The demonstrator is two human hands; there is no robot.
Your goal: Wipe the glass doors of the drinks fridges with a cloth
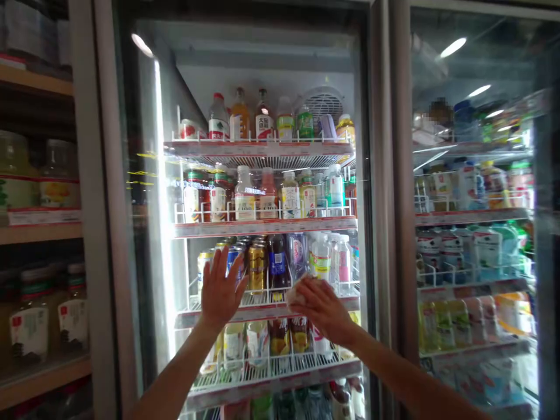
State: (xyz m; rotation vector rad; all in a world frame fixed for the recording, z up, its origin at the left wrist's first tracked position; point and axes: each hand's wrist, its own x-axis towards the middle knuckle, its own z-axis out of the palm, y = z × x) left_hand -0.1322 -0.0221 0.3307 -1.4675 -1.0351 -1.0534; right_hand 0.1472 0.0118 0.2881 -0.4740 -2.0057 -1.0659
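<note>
My left hand (220, 294) is raised in front of the glass door (262, 38) of a lit drinks fridge, fingers spread and nothing in it. Whether its palm touches the glass, I cannot tell. To its right, my right hand (324, 308) is closed over a crumpled white cloth or tissue (294, 296), which appears to lie against the glass. Behind the hands, through the door, gold cans (257, 265) and a dark bottle with a blue label (277, 262) stand on a wire shelf.
Several shelves of bottles (265, 119) and cans fill the fridge. A metal door frame (394, 192) separates it from a second glass-fronted fridge (472, 216) on the right. On the left are shelves with jars (59, 175) and bottles (30, 321). Ceiling lights reflect in the glass.
</note>
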